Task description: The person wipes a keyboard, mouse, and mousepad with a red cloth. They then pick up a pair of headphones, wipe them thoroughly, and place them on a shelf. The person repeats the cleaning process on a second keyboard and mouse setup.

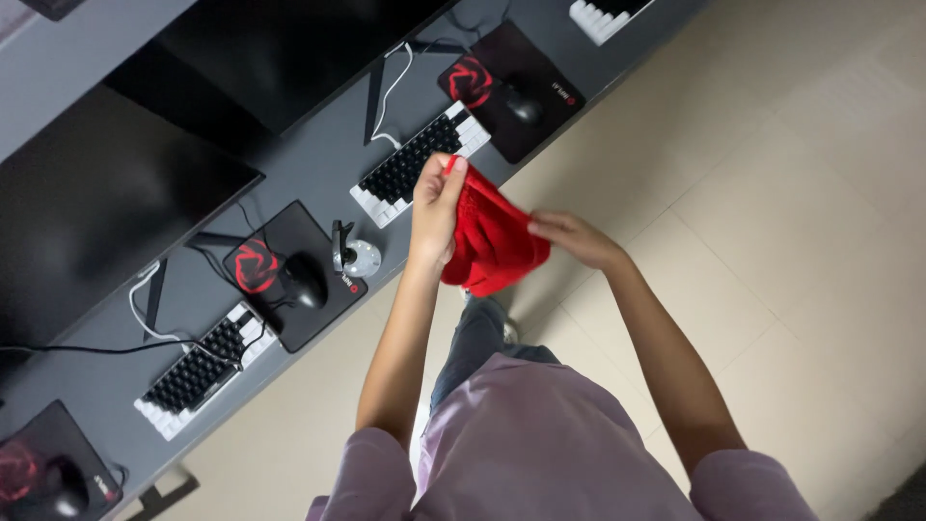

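A red cloth hangs bunched between both of my hands, in front of my body and just off the desk's edge. My left hand pinches its upper corner, raised above the black-and-white keyboard. My right hand grips the cloth's right side, lower and over the tiled floor. Part of the cloth is hidden behind my left hand.
A long grey desk runs diagonally, carrying dark monitors, a second keyboard, black mouse pads with red emblems, mice and a small grey headset stand. Beige floor tiles lie to the right.
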